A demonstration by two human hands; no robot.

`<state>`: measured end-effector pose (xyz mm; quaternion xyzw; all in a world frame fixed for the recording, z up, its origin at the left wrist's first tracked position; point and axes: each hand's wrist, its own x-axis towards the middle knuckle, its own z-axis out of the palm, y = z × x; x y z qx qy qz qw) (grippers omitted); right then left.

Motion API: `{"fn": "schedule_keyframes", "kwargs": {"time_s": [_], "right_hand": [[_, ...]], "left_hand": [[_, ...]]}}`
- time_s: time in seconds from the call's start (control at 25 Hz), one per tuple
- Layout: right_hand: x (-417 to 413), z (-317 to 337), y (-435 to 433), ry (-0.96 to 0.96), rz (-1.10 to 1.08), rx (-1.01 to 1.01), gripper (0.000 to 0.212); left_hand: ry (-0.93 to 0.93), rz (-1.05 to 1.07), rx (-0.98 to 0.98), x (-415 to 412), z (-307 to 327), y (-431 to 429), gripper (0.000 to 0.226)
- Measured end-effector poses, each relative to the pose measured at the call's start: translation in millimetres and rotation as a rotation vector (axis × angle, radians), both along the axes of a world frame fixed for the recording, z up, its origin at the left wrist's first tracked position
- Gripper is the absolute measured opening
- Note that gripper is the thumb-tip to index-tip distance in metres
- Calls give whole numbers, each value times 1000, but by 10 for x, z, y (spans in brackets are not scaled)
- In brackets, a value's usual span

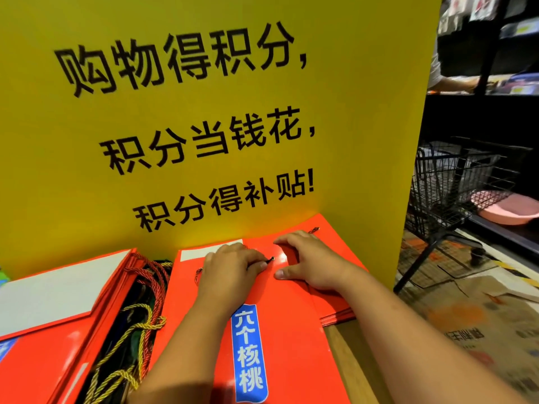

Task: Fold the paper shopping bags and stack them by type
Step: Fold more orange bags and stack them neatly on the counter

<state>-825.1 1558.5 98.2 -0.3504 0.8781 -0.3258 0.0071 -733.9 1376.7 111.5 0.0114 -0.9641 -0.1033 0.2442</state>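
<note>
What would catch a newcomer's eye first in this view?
The big yellow sign with black Chinese lettering fills the back. In front of it, the left hand and right hand rest on a bright red paper bag with a blue label. To the left lies another red stack, with tangled rope handles between.

My left hand (229, 268) hides most of the red bag's (291, 330) cord (199, 272); I cannot tell if it pinches anything. The left bag stack (43, 325) runs off the frame. Shelf goods (513, 27) are blurred.
</note>
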Motion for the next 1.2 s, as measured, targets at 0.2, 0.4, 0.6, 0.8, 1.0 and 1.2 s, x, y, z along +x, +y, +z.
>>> {"fn": "schedule_keyframes", "kwargs": {"time_s": [0.2,0.4,0.6,0.8,1.0,1.2], "right_hand": [[15,11,4,-5,14,-58,72],[51,49,33,-78,63,-195,62],[157,191,82,-174,83,-374,45],[168,418,-7,-235,-33,-407,26],[70,840,-221,-10,-165,338,41],[35,890,-444,-77,-99,569,33]], "left_hand": [[54,58,-127,-12,49,145,22],[157,109,-100,27,22,146,25],[202,88,-129,47,23,166,38],[279,47,-224,85,23,171,33],[285,62,-156,107,14,187,32],[289,62,-161,95,-32,162,31]]}}
